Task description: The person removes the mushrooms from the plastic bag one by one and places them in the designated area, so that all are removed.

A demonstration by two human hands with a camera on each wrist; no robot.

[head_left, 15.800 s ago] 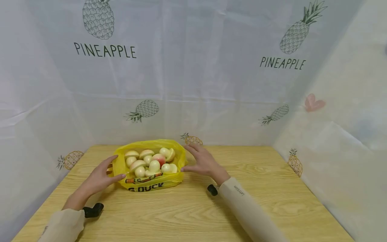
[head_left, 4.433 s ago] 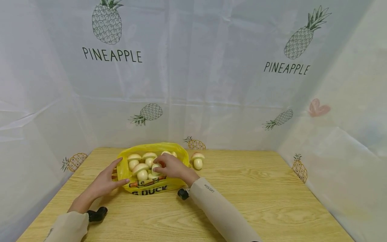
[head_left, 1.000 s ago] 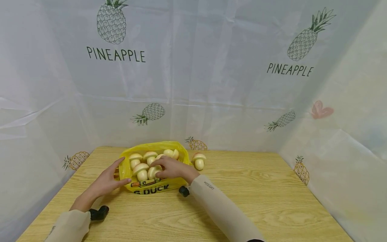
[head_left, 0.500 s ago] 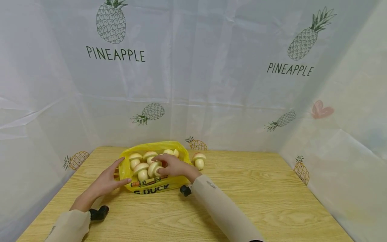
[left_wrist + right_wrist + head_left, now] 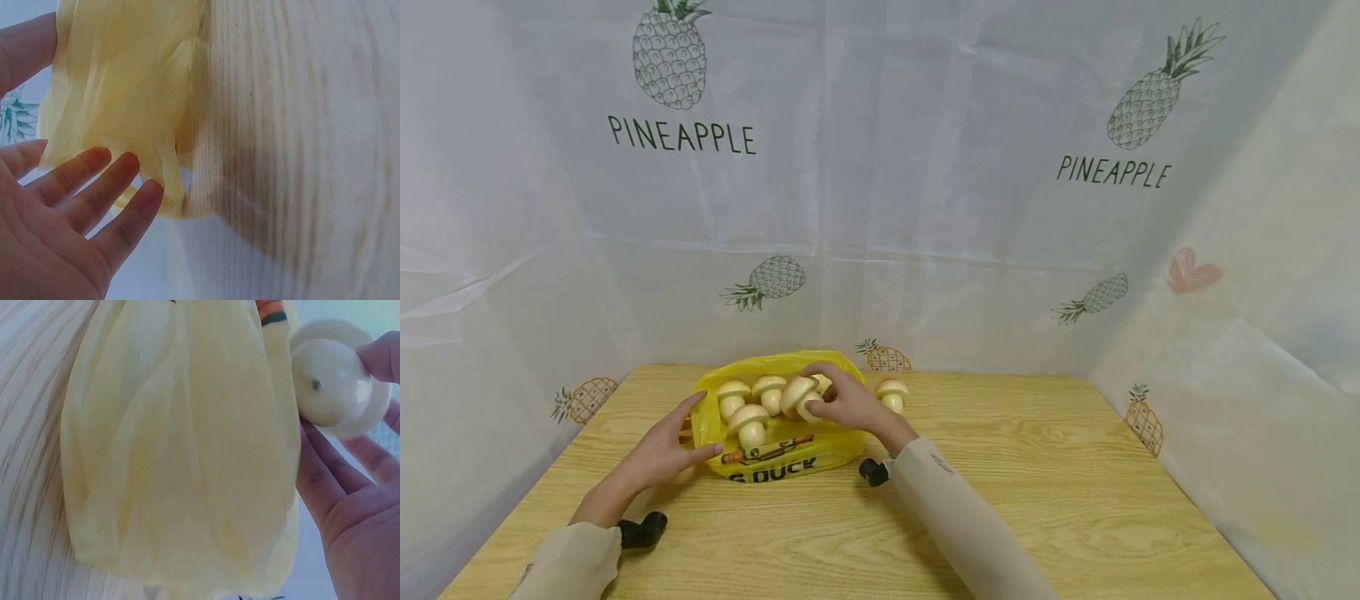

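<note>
A yellow plastic bag (image 5: 842, 450) stands open-mouthed on the table, with several model mushrooms (image 5: 749, 425) inside. My right hand (image 5: 856, 406) pinches one cream mushroom (image 5: 797, 397) between thumb and fingers, over the bag's right half. In the right wrist view its rounded stem end (image 5: 328, 384) faces the camera, above the bag's rim. My left hand (image 5: 658, 452) rests against the bag's left side, fingers spread. The left wrist view shows the fingers of that hand (image 5: 56, 231) nearly straight, tips touching the yellow plastic (image 5: 125, 81). Part of another mushroom (image 5: 822, 382) is hidden behind my right hand.
One mushroom (image 5: 892, 393) stands on the wooden table (image 5: 1000, 500), just right of the bag. A pale curtain (image 5: 910, 208) printed with pineapples hangs behind and along both sides. Black wrist mounts (image 5: 643, 531) sit below my sleeves.
Since the oldest frame, a mushroom has come out onto the table at the right. In the last second my right hand has picked up another and raised it rightward. My left hand stays put.
</note>
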